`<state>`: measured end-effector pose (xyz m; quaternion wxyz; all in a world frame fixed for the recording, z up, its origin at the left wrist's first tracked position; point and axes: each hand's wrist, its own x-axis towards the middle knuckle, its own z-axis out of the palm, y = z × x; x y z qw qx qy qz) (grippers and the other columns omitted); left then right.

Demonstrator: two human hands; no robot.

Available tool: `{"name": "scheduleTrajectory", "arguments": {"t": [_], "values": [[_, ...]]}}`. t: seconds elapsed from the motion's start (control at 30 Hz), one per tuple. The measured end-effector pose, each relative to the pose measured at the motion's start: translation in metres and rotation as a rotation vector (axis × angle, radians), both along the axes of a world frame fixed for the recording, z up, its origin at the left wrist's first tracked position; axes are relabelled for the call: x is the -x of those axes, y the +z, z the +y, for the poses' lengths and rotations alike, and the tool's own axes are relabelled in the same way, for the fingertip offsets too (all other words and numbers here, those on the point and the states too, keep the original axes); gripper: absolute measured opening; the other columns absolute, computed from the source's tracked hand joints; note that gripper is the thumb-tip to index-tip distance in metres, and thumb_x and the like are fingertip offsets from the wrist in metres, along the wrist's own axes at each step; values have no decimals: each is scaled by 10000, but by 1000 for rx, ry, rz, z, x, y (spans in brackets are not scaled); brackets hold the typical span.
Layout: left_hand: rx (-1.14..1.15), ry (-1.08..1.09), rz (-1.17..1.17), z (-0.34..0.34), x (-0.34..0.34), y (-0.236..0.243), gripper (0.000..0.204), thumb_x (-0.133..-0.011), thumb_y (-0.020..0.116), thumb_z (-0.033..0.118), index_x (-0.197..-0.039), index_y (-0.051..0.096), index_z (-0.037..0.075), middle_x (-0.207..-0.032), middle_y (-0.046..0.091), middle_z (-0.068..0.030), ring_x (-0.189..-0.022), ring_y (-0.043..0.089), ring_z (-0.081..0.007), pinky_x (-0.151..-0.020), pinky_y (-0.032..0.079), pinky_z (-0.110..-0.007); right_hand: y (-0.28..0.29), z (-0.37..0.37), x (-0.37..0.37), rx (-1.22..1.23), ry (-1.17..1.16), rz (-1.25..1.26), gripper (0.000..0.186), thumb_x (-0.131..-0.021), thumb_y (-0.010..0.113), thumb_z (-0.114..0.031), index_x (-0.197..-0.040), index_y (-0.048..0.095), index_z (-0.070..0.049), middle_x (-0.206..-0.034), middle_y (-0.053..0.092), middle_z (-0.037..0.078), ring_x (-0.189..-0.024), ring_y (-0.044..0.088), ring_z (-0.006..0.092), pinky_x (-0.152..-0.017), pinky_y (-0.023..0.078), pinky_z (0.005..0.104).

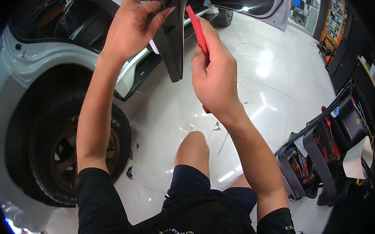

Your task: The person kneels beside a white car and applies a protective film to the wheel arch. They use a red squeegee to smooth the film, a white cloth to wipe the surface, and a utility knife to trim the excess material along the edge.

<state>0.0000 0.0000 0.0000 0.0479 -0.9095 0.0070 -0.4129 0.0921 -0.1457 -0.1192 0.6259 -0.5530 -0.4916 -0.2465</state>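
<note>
Left hand [135,23] pinches the black panel [173,51]; right hand [216,71] grips the red tool [196,28]. Hold steady and push gently.

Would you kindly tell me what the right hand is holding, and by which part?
A red tool, gripped around its middle by the right hand, both ends showing.

Black trim panel [171,43]: tapers downward to a narrow, blunt lower end; stands nearly upright, lower end hanging free above the floor; upper part meets the fingers of the left hand [135,26].
Red hand tool [196,28]: looks slim and straight; sits gripped in the right hand [216,71], tilted, upper tip just beside the panel's right edge.
</note>
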Motion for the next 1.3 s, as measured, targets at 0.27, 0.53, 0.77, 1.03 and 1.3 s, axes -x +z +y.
{"name": "scheduleTrajectory", "arguments": {"t": [0.27,0.53,0.77,1.03,1.3], "values": [[-182,-148,-65,44,-5,-7,286,-926,685,122,-1199,751,67,-1360,590,-194,-1314,541,-307,-1108,475,-441,2,41,3,-206,-143,-124,586,-919,515,87,-1494,432,5,-1041,627,231,-865,643,368,-794,526,418],[-306,-218,-143,47,-9,-8,264,-930,693,163,-1155,766,44,-1371,588,-193,-1290,540,-324,-1109,458,-457,-5,54,-1,-224,-153,-71,539,-936,501,98,-1468,470,17,-1049,655,155,-760,575,194,-685,486,298],[-192,-284,-103,42,-8,-4,247,-944,681,159,-1122,768,12,-1402,556,-192,-1272,527,-323,-1144,420,-440,9,50,0,-184,-121,-36,534,-892,528,102,-1414,492,-4,-1003,644,255,-883,649,451,-798,526,482],[-296,-269,-154,47,-9,-7,268,-950,680,183,-1135,762,8,-1393,564,-211,-1364,467,-333,-1172,384,-494,84,-29,2,455,-234,-25,386,-1037,518,-133,-1411,607,-102,-1289,695,186,-1159,692,284,-1020,529,371],[-186,-282,-73,64,-13,-13,142,-1006,673,137,-1008,786,52,-604,532,-83,-482,477,-178,-494,334,-330,123,-43,-73,534,-230,-800,337,-1018,513,-94,-1327,631,-30,-1144,722,170,-995,712,298,-928,549,388]]}}
